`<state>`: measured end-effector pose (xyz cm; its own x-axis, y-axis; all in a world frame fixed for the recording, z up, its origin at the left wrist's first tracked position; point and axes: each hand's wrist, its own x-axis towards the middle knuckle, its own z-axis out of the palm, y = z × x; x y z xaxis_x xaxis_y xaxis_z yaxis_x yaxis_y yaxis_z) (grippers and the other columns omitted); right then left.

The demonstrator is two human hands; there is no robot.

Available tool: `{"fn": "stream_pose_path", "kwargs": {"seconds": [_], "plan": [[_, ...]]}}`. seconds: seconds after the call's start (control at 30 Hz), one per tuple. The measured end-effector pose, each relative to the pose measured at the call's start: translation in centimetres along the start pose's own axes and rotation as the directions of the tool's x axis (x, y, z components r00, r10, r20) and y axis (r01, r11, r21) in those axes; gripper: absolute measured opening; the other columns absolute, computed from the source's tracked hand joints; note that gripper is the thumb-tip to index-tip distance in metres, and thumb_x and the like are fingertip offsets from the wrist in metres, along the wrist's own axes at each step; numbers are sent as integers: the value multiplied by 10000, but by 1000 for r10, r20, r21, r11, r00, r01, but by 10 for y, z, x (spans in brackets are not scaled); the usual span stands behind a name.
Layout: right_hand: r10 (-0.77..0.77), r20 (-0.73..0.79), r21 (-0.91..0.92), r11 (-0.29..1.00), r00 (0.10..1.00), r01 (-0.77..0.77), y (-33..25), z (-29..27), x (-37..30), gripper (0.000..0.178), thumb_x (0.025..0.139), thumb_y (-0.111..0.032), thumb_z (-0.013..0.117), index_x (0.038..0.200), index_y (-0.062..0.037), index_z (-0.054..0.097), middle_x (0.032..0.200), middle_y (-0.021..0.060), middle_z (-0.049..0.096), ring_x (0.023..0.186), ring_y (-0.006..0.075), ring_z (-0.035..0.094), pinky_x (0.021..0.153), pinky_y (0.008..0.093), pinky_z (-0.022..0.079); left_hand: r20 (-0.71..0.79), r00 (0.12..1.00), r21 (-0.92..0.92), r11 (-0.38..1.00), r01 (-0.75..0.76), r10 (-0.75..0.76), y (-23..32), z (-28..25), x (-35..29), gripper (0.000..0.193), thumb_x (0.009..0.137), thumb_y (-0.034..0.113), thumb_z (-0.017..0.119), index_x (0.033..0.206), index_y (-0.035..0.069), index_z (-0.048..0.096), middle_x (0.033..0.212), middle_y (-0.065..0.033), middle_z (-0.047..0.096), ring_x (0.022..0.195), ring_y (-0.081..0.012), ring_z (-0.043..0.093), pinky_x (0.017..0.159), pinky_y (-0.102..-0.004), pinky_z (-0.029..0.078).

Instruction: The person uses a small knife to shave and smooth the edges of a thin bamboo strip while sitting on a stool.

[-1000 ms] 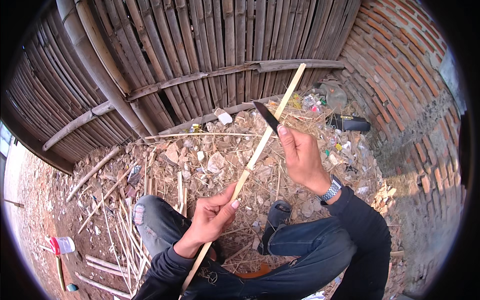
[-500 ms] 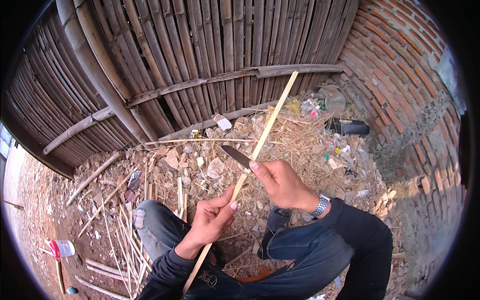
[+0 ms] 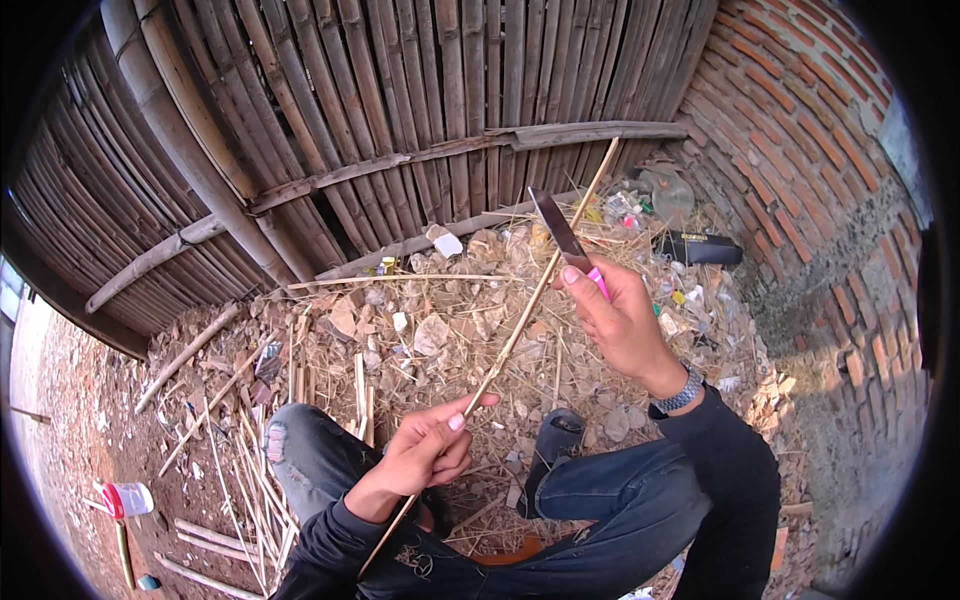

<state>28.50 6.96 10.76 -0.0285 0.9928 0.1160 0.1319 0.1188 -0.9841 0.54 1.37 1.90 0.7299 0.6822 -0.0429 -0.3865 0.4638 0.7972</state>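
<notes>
A long thin bamboo strip slants from my lap up toward the bamboo wall, its narrow edge now facing me. My left hand pinches it near the lower part, thumb on top and forefinger stretched along it. In my right hand is a knife with a dark blade and a pink handle, mostly covered by my fingers. The blade points up and left, crossing close to the strip's upper half. Whether the right fingers also touch the strip, I cannot tell.
Rubble and straw shavings cover the ground ahead. Cut bamboo strips lie left of my knee. A bamboo wall stands in front, a brick wall at right. A black case and a red-and-white container lie on the ground.
My right hand has moved up and right along the strip, and the knife blade has swung more upright. The strip has turned from its broad face to its narrow edge. My left hand keeps its hold.
</notes>
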Motion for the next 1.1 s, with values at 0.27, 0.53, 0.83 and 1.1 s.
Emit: {"fn": "stream_pose_path", "kwargs": {"seconds": [0.27,0.53,0.83,1.1], "plan": [[-174,-41,-277,948,984,156,1,-9,0,243,963,-268,773,906,-50,681,602,-100,440,547,13,360,490,250,273,63,997,98,994,44,-50,-8,7,4,475,1164,259,312,1543,-8,418,544,35,351,417,-66,331,450,-229,332],[-47,-139,-179,984,989,21,0,-12,-6,391,1008,-284,718,716,-38,631,591,-60,511,524,46,407,485,274,318,16,996,247,966,80,-87,-6,16,5,434,1144,233,390,1468,-41,480,580,-21,501,471,-88,485,473,-224,411],[-301,-173,-599,788,938,142,-1,-24,1,535,1116,-392,463,800,17,601,550,114,450,501,213,442,511,387,370,-73,997,227,974,-15,32,-16,9,4,501,1101,86,516,1590,67,405,640,56,393,518,-35,324,485,-238,291],[-334,-213,-603,784,918,146,9,-37,6,569,1120,-386,457,729,14,561,528,120,428,479,233,409,504,408,350,6,997,140,987,-73,73,-19,11,0,512,1093,40,512,1592,86,410,609,60,342,512,-45,281,479,-264,249]]}}
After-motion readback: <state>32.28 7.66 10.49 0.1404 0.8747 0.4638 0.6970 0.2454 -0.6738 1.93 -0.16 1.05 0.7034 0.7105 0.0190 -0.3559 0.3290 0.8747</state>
